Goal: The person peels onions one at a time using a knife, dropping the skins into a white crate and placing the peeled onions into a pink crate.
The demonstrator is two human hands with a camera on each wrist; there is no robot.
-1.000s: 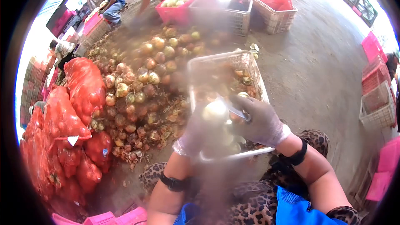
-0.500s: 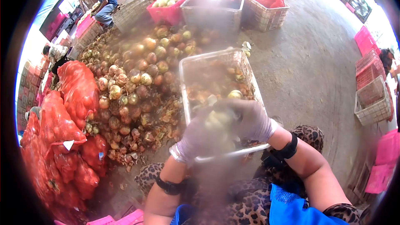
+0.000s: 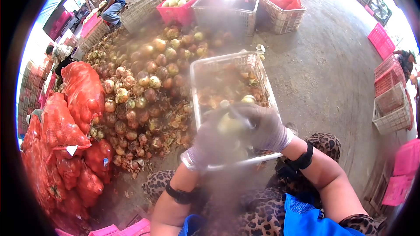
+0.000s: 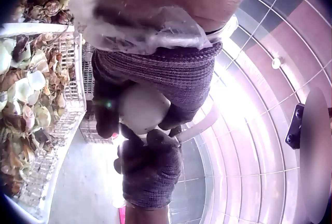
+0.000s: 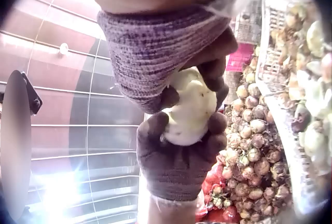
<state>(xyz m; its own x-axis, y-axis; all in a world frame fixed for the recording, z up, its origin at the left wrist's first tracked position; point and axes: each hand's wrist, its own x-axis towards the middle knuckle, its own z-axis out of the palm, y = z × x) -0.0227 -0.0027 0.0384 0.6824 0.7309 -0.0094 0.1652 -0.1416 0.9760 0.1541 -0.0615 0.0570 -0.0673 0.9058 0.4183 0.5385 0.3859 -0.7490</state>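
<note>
Peeled white round onion [image 3: 229, 124]: lower centre of frame, above white plastic lattice crate [image 3: 227, 57] of onion skins. Left-hand grip [image 3: 208, 142], knit-gloved, curled round it from the left; right-hand grip [image 3: 264, 126] clasps its right side. Brown unpeeled onion heap [image 3: 144, 87]: centre left, on floor.

1 left hand [image 3: 209, 143], 1 right hand [image 3: 264, 126], 1 peeled onion [image 3: 229, 124], 1 white crate [image 3: 194, 91], 2 black wrist straps [image 3: 302, 159].

Heap of unpeeled onions [image 3: 144, 83] on a concrete floor [image 3: 323, 74], red mesh sacks [image 3: 78, 100] (stacked at left), pink crate [image 3: 181, 14] of peeled bulbs, white crates [image 3: 391, 112], people [image 3: 111, 0] crouching behind.
</note>
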